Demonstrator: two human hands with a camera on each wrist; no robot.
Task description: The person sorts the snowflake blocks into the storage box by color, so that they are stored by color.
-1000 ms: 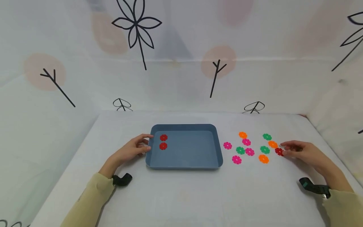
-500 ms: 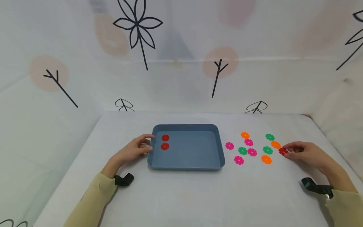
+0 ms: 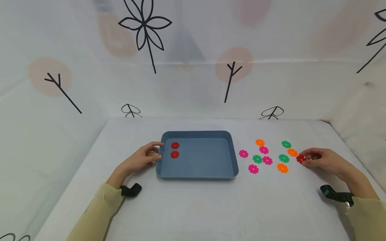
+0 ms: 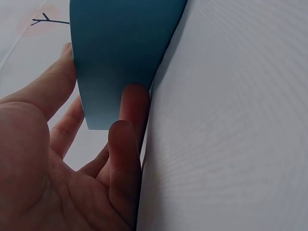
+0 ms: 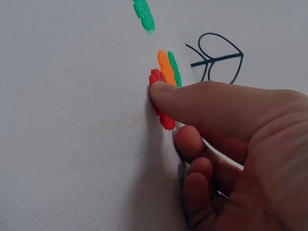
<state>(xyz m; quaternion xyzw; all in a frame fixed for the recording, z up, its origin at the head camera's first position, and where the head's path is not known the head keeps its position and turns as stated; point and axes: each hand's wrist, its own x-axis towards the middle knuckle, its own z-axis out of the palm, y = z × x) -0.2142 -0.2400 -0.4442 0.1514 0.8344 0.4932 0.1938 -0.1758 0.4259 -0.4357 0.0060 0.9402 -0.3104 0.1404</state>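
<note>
A blue-grey tray (image 3: 197, 160) lies on the table, with two red notched discs (image 3: 175, 145) one behind the other near its left side. My left hand (image 3: 143, 156) holds the tray's left edge. In the left wrist view, fingers (image 4: 134, 108) lie against the tray's outer wall (image 4: 110, 57), and other fingertips pass behind its rim. On the right, my right hand (image 3: 327, 162) pinches a red notched disc (image 3: 301, 159) at the table surface. The right wrist view shows the thumb (image 5: 166, 94) on that red disc (image 5: 167, 121); the index fingertip is hidden.
Between tray and right hand lie several flat notched discs: pink (image 3: 243, 154), green (image 3: 283, 158) and orange (image 3: 282, 168). An orange disc (image 3: 292, 152) lies right beside the held red one. Patterned cloth (image 3: 187, 87) rises behind the table.
My right thumb and fingers have closed in on the red disc, which has shifted slightly to the right away from the orange disc. The left hand and tray keep their places.
</note>
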